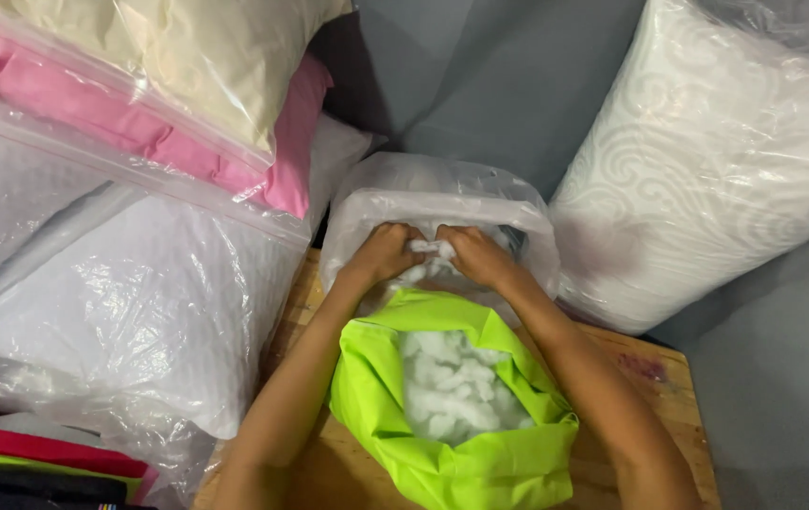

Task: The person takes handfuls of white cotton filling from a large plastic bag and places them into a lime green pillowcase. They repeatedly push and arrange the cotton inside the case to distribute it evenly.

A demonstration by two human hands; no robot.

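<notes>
My left hand (384, 251) and my right hand (473, 255) meet inside a clear plastic bag (357, 210), both closed on one clump of white fibre stuffing (432, 248). Just below them lies a lime green fabric cover (466, 467) with its mouth open toward me. White stuffing (452, 382) fills the inside of that cover. Both forearms run down either side of the green cover, which rests on a wooden table (669, 382).
A large white patterned pillow in plastic (716, 161) leans at the right. Bagged white (140, 302), pink (74, 104) and cream (187, 47) pillows are stacked at the left. Red and dark fabric (36, 453) lies at the bottom left. A grey wall stands behind.
</notes>
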